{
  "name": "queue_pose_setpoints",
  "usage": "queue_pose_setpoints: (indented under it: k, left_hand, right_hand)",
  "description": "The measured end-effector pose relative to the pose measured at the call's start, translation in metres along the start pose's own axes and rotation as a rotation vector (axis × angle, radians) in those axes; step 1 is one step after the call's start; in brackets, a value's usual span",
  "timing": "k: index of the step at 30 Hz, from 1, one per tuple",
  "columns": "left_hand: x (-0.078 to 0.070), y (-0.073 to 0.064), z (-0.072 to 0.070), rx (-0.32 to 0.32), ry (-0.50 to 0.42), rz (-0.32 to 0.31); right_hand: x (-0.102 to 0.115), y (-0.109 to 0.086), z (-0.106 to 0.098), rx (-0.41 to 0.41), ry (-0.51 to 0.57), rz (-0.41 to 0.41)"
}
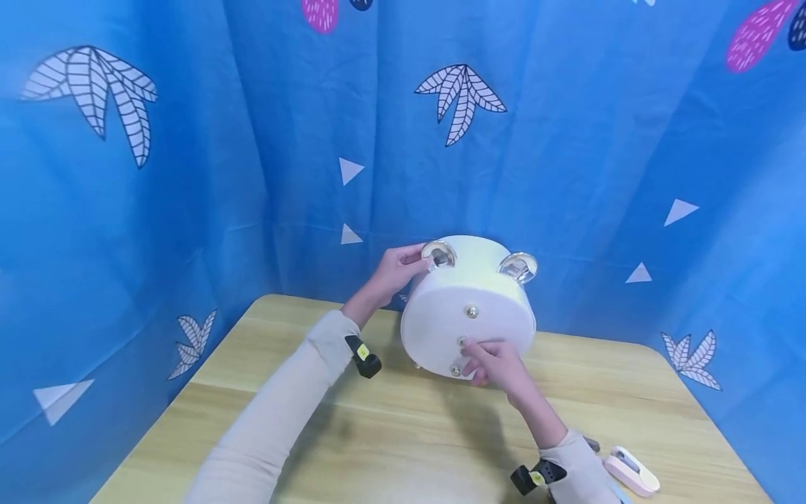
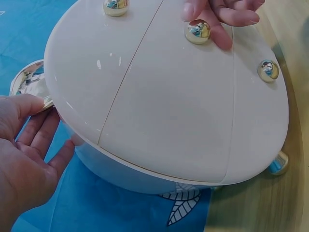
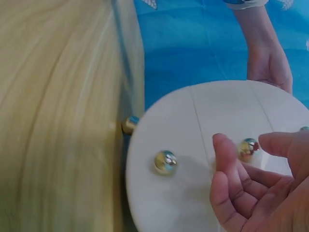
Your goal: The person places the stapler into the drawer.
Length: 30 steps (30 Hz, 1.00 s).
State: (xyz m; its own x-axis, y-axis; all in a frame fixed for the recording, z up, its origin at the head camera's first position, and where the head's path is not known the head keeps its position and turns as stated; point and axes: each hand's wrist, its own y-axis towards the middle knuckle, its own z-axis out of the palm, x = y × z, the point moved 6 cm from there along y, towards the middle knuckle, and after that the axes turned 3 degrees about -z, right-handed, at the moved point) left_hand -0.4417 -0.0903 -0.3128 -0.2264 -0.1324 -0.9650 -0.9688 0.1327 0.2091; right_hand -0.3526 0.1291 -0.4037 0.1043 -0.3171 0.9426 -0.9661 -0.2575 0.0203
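Note:
A white, rounded drawer box (image 1: 434, 322) with gold ears and round gold knobs stands on the table against the curtain. My left hand (image 1: 399, 271) pinches the box's left gold ear (image 2: 34, 84), thumb in front and fingers behind. At the front, my right hand (image 1: 497, 364) is at the middle gold knob (image 3: 248, 150), with thumb and forefinger apart on either side of it. Whether a fingertip touches that knob is hard to tell. The lower knob (image 3: 165, 162) and upper knob (image 1: 472, 312) are untouched. Thin seams split the front face into three panels.
A wooden table (image 1: 378, 434) lies under the box. Beside my right forearm is a small pale-pink device (image 1: 632, 472), with a dark item (image 1: 592, 444) close by, partly hidden by the sleeve. A blue patterned curtain (image 1: 302, 140) hangs behind and at the sides.

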Motion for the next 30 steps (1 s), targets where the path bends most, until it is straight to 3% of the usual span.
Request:
queue_pose_setpoints:
  k: [4,11,19,30]
  left_hand:
    - [-0.001,0.002,0.005,0.008,-0.007,0.000]
    - [0.000,0.001,0.001,-0.040,-0.014,-0.029]
    - [-0.004,0.000,0.004,-0.080,-0.026,-0.016]
    - [-0.007,-0.002,-0.001,-0.083,-0.006,-0.016]
  right_hand:
    - [-0.004,0.000,-0.002,-0.060,0.058,0.025]
    - [-0.002,0.003,0.002,-0.105,0.109,0.042]
    - [-0.001,0.004,0.001,-0.137,0.098,0.037]
    - [0.003,-0.015,0.005,-0.091,0.036,-0.001]
